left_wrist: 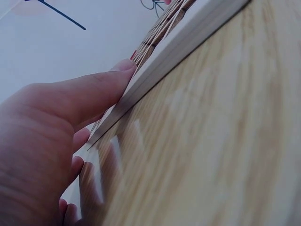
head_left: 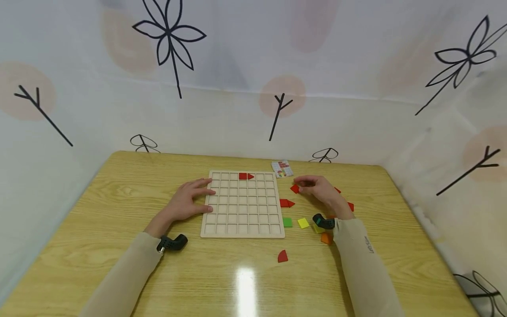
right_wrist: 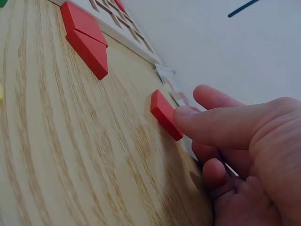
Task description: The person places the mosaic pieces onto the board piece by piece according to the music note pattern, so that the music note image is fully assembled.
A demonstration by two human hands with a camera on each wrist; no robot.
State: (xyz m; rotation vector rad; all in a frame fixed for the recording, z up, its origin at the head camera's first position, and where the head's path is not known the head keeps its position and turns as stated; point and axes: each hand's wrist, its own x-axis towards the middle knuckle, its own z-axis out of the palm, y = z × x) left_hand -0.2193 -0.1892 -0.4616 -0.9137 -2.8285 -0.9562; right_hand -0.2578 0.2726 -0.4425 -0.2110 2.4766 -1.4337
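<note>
A pale wooden grid board [head_left: 242, 236] lies on the table. My left hand [head_left: 184, 200] rests at its left edge, fingers spread and fairly straight; its thumb [left_wrist: 99, 89] touches the rim. In the board's top row sit a red square tile [head_left: 243, 176] and a red triangle tile [head_left: 251, 176]. To the right of the board, my right hand [head_left: 322, 191] is over a loose red tile [right_wrist: 164, 115]. The thumb touches or nearly touches this tile, while the index fingertip appears apart from it. The other fingers are bent.
Beside the board's right edge lie a red square with a triangle [head_left: 287, 203], a green tile [head_left: 287, 222], and a yellow tile [head_left: 303, 223]. An orange tile [head_left: 326, 238] is partly under the right arm. A red quarter-circle [head_left: 283, 256] lies nearer; a printed card [head_left: 282, 168] is behind.
</note>
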